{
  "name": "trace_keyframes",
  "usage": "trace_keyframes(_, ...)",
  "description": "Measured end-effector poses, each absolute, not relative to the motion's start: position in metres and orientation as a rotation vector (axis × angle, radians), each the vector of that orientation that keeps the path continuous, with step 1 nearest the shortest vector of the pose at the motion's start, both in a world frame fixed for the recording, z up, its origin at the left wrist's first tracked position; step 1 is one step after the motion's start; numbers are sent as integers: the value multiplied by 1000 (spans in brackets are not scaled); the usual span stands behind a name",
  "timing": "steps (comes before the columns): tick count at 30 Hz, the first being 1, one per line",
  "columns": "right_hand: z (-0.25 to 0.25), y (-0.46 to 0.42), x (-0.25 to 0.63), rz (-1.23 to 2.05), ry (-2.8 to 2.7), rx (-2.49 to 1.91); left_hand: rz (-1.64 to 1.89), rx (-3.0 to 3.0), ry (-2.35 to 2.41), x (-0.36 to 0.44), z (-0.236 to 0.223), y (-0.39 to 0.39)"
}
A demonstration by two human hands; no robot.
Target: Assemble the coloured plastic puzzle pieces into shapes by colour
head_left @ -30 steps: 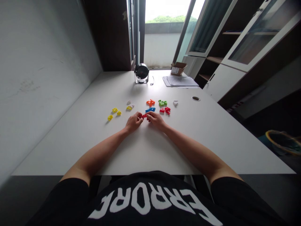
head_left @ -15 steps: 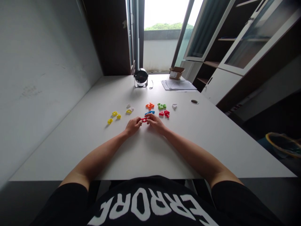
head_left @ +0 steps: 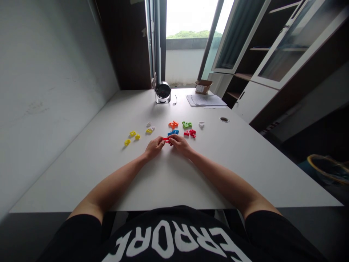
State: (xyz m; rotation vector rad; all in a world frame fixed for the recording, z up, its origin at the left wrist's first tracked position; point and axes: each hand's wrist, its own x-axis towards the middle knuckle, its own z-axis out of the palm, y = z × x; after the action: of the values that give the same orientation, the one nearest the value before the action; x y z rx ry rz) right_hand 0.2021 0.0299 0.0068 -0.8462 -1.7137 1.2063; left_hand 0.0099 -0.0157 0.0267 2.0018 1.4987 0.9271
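Note:
Between my two hands is a small red plastic piece [head_left: 167, 139] with openings in it. My left hand [head_left: 155, 146] pinches its left end, and my right hand [head_left: 178, 142] grips the right end, covering part of it. Just beyond my right fingers lie blue pieces [head_left: 172, 133], with orange pieces [head_left: 173, 124] behind them. Red pieces [head_left: 192, 133] and green pieces [head_left: 187, 124] lie to the right of these. Several yellow pieces [head_left: 132, 134] are spread out to the left of my left hand.
A white piece [head_left: 201, 124] lies right of the green ones. Farther back on the white table [head_left: 174, 182] stand a round black device [head_left: 163, 90] on a bracket, papers [head_left: 208, 100] and an open cardboard box [head_left: 203, 87]. A cable hole [head_left: 224, 119] sits near the right edge.
My right fingers have drawn down closer around the red piece, leaving more of the blue pieces showing. The whole view has shifted slightly.

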Motion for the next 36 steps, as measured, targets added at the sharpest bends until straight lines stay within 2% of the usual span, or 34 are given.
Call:
trace_keyframes(10,6,29,203,1187,-1705,-902,901,2063,1469,11,31,-20)
trace_keyframes(26,10,28,206,1360,-1653,-781,911,1987,1390,8,26,-16)
trace_keyframes(36,6,30,205,1257,-1755,-863,916,2014,1355,6,22,-13)
